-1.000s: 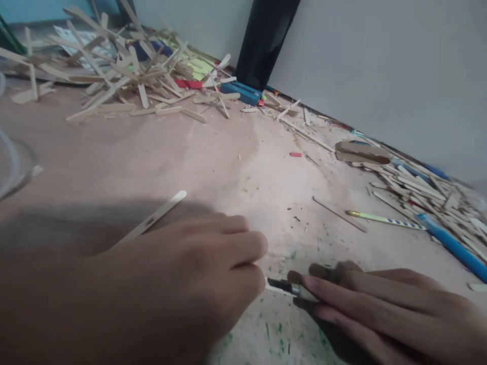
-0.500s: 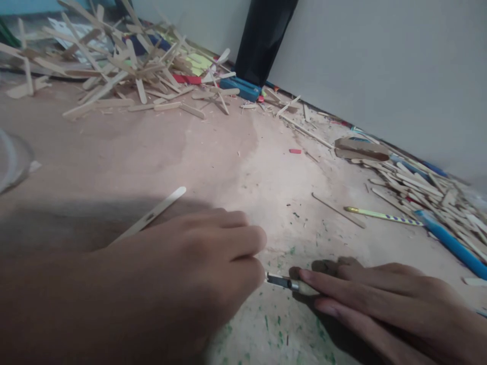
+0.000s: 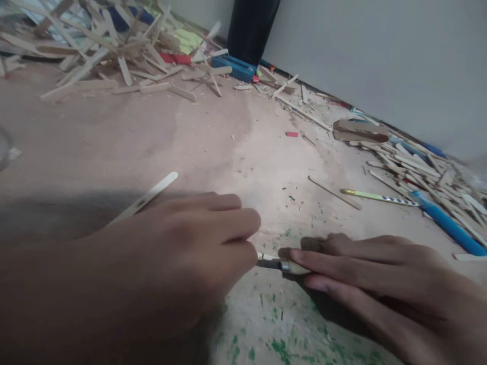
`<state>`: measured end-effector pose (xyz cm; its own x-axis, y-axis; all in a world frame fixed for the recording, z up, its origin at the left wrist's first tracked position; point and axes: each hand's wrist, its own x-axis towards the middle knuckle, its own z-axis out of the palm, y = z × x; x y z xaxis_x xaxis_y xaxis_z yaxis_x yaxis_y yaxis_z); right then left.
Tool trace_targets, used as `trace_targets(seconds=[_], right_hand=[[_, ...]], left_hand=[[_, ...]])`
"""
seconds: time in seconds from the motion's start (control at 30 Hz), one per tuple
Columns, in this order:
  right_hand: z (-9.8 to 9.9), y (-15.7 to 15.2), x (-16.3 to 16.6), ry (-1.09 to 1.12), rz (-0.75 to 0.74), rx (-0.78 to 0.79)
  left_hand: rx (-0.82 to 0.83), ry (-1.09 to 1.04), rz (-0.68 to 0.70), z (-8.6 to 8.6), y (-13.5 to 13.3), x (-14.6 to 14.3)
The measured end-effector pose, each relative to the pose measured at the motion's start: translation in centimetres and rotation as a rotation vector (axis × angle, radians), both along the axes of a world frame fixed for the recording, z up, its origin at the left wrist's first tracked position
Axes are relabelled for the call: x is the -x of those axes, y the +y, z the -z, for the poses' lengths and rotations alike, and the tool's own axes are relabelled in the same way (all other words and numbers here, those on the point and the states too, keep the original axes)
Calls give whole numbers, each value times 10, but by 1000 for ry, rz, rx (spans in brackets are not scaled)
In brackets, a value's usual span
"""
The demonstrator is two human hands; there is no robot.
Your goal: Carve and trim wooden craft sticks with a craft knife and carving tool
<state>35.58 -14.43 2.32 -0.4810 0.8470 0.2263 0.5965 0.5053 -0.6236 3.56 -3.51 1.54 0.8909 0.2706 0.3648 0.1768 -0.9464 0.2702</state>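
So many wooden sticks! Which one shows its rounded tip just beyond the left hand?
The pale craft stick slanting out from behind the left hand; it lies apart, whereas most others are gathered in the back heap or the pile on the right.

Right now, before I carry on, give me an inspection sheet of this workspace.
Surface: pale work surface, green marks toward the bottom.
Job's things: bladed tool; pale strip beside its blade, partly hidden.
Clutter: heaped wooden sticks upper left, more sticks at right; blue tube; patterned rod.
Hands: left hand curled, its grip hidden; right hand holding the tool's handle.
Cables: dark strip at upper left, perhaps a cable; cannot tell.
Surroundings: grey wall; dark column at the back.
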Motion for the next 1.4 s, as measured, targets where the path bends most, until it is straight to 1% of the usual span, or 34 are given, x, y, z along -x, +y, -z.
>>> trace_targets(seconds=[0.07, 0.13, 0.43, 0.5, 0.6, 0.7, 0.9, 1.0, 1.1, 1.23, 1.3, 1.4], right_hand=[[4, -2, -2, 67, 54, -1], [6, -2, -2, 84, 57, 10], [-2, 7, 3, -101, -39, -30], [-4, 8, 1, -61, -44, -34], [-5, 10, -1, -19, -67, 1], [-4, 12, -2, 5, -82, 20], [5, 9, -2, 42, -62, -20], [4, 8, -2, 28, -57, -45], [4, 8, 0, 1, -60, -81], [9, 10, 2, -10, -67, -143], [11, 11, 3, 6, -57, -147], [10, 13, 3, 37, -53, -112]], left_hand=[[6, 0, 7, -1, 0, 0], [20, -15, 10, -1, 1, 0], [41, -14, 5, 4, 0, 0], [52, -18, 5, 5, 1, 1], [43, -9, 47, 4, 3, 3], [35, -5, 62, 2, 5, 3], [59, -3, 58, 1, 7, 4], [70, -4, 59, 2, 6, 5], [90, -10, 32, 2, 5, 5], [144, 10, 24, 0, 5, 5], [156, 21, 11, 0, 6, 5], [151, 41, 2, -1, 7, 6]])
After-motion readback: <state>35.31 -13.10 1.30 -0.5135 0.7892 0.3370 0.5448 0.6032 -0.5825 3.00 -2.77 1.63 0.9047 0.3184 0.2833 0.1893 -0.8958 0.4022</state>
